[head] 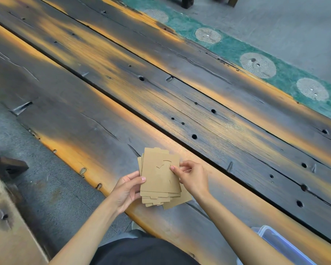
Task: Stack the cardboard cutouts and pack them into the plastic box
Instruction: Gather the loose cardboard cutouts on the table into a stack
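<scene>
While unprinted, cardboard cutouts [161, 178] sit between both hands [161, 185].

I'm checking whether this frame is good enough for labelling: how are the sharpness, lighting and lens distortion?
Head view: the cardboard cutouts and both hands, left hand and right hand, are fairly sharp; the wooden table looks smeared and painterly, with orange patches; the light is soft, with no hard shadows; the plank seams fan out with the wide angle; the plastic box is cropped at the bottom edge.
</scene>
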